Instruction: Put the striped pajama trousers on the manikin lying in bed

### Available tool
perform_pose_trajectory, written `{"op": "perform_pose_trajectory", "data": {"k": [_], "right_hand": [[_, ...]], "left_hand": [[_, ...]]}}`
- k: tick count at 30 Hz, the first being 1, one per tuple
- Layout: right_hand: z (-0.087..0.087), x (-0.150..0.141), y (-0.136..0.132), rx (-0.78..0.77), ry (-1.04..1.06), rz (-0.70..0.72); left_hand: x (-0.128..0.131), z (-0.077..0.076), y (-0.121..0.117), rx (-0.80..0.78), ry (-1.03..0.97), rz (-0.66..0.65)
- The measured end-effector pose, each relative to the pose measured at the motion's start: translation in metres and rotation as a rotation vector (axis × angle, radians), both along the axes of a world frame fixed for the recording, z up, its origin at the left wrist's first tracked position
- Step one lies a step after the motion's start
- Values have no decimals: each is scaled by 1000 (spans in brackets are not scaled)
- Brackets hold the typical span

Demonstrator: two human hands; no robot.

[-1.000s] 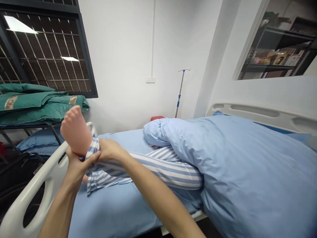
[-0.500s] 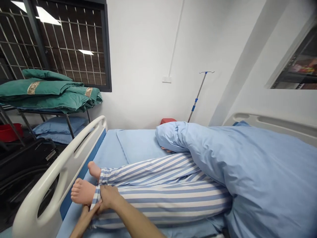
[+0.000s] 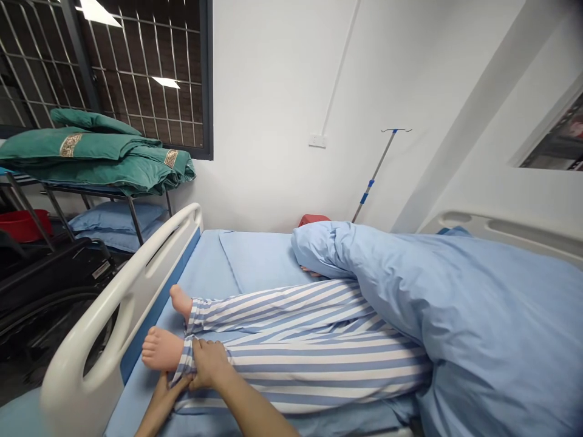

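Observation:
Striped blue-and-white pajama trousers [image 3: 319,361] cover the legs of what looks like a care manikin lying on the bed. Its smooth near foot [image 3: 161,349] and far foot [image 3: 181,301] stick out of the cuffs. My right hand [image 3: 210,363] is wrapped over the near trouser leg just above the ankle, fingers curled across the top. Lower down, my left hand [image 3: 167,393] holds the near cuff [image 3: 184,359], its thumb meeting my right hand and its other fingers partly hidden beneath the ankle. A light-blue quilt [image 3: 392,273] hides the upper body.
The white footboard [image 3: 102,331] stands left of the feet. Beyond it are a wheelchair [image 3: 54,303], a red basin [image 3: 27,224] and a rack bearing folded green quilts [image 3: 100,155]. An IV pole [image 3: 376,173] and a red object [image 3: 314,219] stand behind the bed.
The view has shifted slightly, so the bed and feet sit a little farther right. Both hands keep their hold around the near ankle and cuff.

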State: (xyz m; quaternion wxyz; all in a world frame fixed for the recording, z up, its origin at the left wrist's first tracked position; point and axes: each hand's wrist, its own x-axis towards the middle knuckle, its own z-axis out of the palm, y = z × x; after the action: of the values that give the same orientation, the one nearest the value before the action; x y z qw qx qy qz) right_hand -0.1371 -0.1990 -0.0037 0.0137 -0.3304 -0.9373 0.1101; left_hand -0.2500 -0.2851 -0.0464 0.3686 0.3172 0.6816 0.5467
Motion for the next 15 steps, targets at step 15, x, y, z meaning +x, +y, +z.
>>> {"op": "perform_pose_trajectory", "data": {"k": [15], "right_hand": [[13,160,6,158,325,-144]], "left_hand": [[72,-52,-219,-103,766,39]]}}
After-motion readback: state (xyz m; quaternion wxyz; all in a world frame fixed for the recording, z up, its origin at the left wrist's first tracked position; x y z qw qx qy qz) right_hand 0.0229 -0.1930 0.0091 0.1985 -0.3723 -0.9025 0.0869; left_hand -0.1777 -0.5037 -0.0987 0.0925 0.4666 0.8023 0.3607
